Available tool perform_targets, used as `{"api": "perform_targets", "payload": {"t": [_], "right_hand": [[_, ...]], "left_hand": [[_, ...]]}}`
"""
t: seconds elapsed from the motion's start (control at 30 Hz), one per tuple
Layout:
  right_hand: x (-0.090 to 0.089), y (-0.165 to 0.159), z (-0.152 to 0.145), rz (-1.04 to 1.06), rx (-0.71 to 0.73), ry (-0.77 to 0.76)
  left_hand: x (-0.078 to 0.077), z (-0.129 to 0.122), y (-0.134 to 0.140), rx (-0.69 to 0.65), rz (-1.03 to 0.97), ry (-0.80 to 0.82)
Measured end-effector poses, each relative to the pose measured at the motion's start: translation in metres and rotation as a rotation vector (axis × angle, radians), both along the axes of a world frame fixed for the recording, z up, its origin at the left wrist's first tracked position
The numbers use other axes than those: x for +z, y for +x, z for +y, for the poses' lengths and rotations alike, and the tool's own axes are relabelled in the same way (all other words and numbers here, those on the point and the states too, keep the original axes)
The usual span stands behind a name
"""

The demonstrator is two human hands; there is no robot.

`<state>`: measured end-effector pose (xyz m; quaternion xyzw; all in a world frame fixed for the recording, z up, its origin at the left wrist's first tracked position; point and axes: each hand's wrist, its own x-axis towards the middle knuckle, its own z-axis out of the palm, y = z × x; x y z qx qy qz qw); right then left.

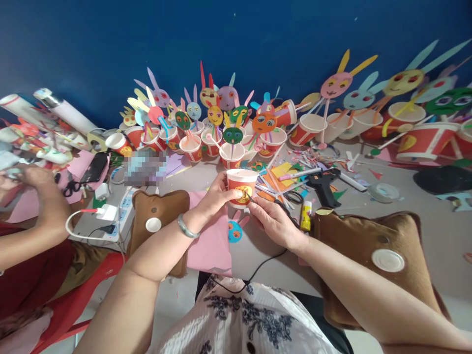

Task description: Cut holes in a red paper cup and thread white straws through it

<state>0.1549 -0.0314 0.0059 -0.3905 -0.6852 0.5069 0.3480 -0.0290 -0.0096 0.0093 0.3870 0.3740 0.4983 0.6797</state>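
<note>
My left hand (221,191) wraps round a red and white paper cup (242,178), held upright above the table with its rim towards the top. In my right hand (275,221) is a slim dark pointed tool (250,197); its tip meets the cup's front at the yellow printed emblem. Most of that tool is hidden by the fingers, so its kind is unclear. Just below the cup lies a blue paper rabbit face (235,231) with pink ears, partly over pink paper (210,241).
Paper cups with rabbit heads (233,135) line the wall. At right are a black glue gun (324,184), glue stick (306,215), tape roll (383,192) and brown pouch (368,260). Another brown pouch (158,206) and power strip (123,211) are left, near another person's arm (40,221).
</note>
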Motion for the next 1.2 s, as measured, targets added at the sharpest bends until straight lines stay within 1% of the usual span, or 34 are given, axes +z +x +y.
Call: {"api": "perform_targets", "payload": {"t": [0.17, 0.3, 0.47, 0.63, 0.8, 0.97, 1.2], "right_hand": [[0.001, -0.001, -0.002, -0.013, -0.003, -0.011], [0.003, -0.001, -0.001, -0.016, -0.008, 0.010], [0.004, 0.000, 0.002, -0.019, -0.020, 0.031], [0.002, 0.002, 0.001, -0.018, -0.025, 0.005], [0.001, 0.003, -0.001, -0.008, -0.035, -0.032], [0.003, 0.003, -0.002, -0.003, -0.036, -0.030], [0.001, 0.003, -0.001, 0.004, -0.033, -0.045]], "left_hand": [[-0.002, 0.000, 0.000, 0.007, -0.007, -0.010], [-0.002, 0.001, 0.000, -0.002, 0.010, 0.011], [0.000, 0.000, -0.002, -0.014, 0.053, 0.032], [0.002, 0.000, -0.002, -0.043, 0.065, 0.028], [-0.002, 0.002, -0.003, -0.050, 0.058, 0.068], [-0.008, 0.004, -0.004, -0.050, 0.071, 0.109], [-0.010, 0.006, -0.004, -0.023, 0.072, 0.117]]}}
